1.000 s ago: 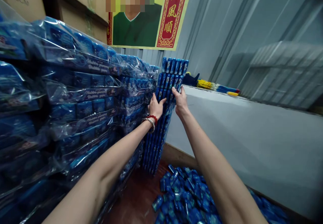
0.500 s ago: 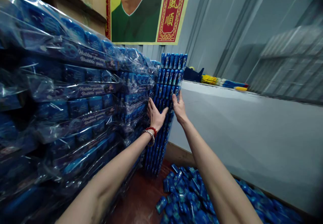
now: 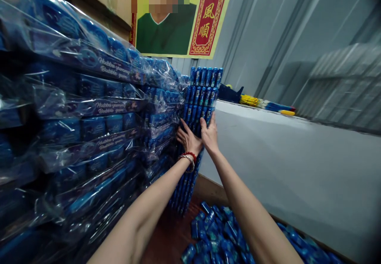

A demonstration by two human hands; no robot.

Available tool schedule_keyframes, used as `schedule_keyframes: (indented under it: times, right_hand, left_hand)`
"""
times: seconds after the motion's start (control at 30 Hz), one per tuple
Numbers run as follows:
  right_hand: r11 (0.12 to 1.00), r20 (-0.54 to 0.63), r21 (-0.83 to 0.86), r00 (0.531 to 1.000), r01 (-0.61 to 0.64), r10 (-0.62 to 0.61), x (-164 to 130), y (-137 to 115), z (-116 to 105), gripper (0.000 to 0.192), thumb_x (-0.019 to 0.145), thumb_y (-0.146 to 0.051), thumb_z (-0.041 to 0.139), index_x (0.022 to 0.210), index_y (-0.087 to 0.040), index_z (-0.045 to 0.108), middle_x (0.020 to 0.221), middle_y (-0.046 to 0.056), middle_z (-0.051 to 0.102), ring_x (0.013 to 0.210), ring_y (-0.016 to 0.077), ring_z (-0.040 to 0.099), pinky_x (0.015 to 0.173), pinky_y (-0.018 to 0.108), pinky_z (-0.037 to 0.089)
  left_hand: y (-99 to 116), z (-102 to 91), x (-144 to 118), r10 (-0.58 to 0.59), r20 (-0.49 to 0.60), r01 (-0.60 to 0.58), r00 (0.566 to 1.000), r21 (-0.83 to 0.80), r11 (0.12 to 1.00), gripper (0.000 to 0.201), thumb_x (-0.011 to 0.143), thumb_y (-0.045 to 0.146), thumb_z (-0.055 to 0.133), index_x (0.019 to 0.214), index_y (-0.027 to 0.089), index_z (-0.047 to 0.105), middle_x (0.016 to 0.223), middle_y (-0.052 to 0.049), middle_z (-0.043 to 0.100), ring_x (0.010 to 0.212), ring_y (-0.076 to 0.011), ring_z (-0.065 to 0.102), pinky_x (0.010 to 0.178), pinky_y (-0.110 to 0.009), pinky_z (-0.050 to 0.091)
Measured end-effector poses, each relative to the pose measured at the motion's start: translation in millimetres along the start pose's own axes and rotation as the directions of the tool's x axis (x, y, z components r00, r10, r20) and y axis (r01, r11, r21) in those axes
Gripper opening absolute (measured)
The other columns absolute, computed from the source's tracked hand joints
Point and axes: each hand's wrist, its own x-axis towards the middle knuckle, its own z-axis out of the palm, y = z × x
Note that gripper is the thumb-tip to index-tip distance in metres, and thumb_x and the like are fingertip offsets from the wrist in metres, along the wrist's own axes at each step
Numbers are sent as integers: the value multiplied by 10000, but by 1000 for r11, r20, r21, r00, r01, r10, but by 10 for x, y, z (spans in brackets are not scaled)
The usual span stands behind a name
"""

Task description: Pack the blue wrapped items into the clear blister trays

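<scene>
Your left hand point(image 3: 188, 139) and right hand point(image 3: 210, 133) lie flat, fingers spread and pinching nothing, against the front of the tall stack of loose blue packs point(image 3: 199, 109), about midway up its height and side by side, the thumbs almost touching. The stack stands on the dark floor point(image 3: 166, 236) in the corner, wedged between the wall of shrink-wrapped blue cartons point(image 3: 89, 109) on its left and the low grey partition point(image 3: 282, 168) on its right; its top rows rise above your fingers. A heap of unstacked blue packs point(image 3: 220, 236) lies on the floor beneath your right forearm. The step in hand appears to be squaring the column: both palms press the pack faces back into line. The next move likely calls for even pressure from both palms, kept low enough that the unsupported upper rows do not tip forward, before either hand lifts away. Compared with the frame half a second earlier, both hands sit lower on the stack and closer together, and the view has shifted slightly, so the poster point(image 3: 181, 18) on the wall behind sits a little lower in the frame.
</scene>
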Motion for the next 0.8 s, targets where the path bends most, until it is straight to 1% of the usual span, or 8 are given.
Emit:
schedule_keyframes:
  times: [0.1,0.17,0.3,0.4,0.5,0.6,0.7,0.8]
  right_hand:
    - [1000,-4,12,1000,-5,5,50,18,51,744,835,-615,342,1416,-158,254,1470,140,276,1357,249,234,1090,451,216]
    - [999,9,20,1000,-30,30,75,46,87,749,829,-607,358,1415,-152,254,1471,147,271,1359,256,228,1091,459,207]
    - [999,15,23,999,-33,32,50,91,131,740,829,-600,370,1431,-199,215,1477,133,256,1365,268,201,1077,528,183]
    - [999,19,47,1000,-10,9,26,105,108,763,813,-620,397,1435,-222,205,1474,135,254,1358,280,216,1069,574,152]
    - [997,76,82,997,8,-14,56,132,7,747,795,-652,407,1413,-254,272,1459,104,301,1353,268,234,1079,570,134]
    - [985,141,157,989,-77,55,91,172,-128,759,797,-689,357,1410,-244,293,1463,88,310,1351,241,256,1094,513,175]
    - [945,212,247,964,-212,161,70,189,-216,774,778,-711,377,1407,-267,300,1464,67,318,1325,234,320,1068,493,257]
    - [918,258,289,946,-271,198,3,156,-254,771,771,-710,396,1401,-274,312,1462,57,320,1315,239,341,1045,502,293]
  left_hand:
    - [-12,34,3,15,-23,-14,1000,11,1000,870,740,378,510,1441,78,91,1339,-230,331,1246,-344,347,1029,-467,275]
    - [-18,43,0,8,-30,-8,1000,19,1000,862,744,360,508,1441,77,87,1344,-233,324,1249,-339,344,1033,-460,273]
    - [-39,37,-4,27,-9,-27,1000,22,999,807,778,335,467,1440,64,92,1355,-246,320,1261,-343,335,1034,-463,270]
    - [-59,29,-8,41,6,-41,999,15,999,749,807,329,429,1441,90,110,1378,-241,309,1290,-341,312,1037,-480,263]
    - [-68,-1,-31,55,44,-55,998,2,998,893,751,443,514,1440,87,70,1429,-259,234,1331,-369,241,1044,-521,235]
    - [-80,-77,-94,87,94,-85,992,-30,996,1032,687,547,565,1440,95,22,1482,-259,105,1365,-382,147,1052,-551,205]
    - [-119,-168,-179,107,103,-100,989,-72,992,1004,708,534,561,1445,137,7,1510,-210,46,1384,-356,96,1061,-554,194]
    - [-160,-262,-239,127,99,-114,987,-131,985,926,752,449,550,1449,161,13,1517,-180,46,1386,-339,106,1073,-537,197]
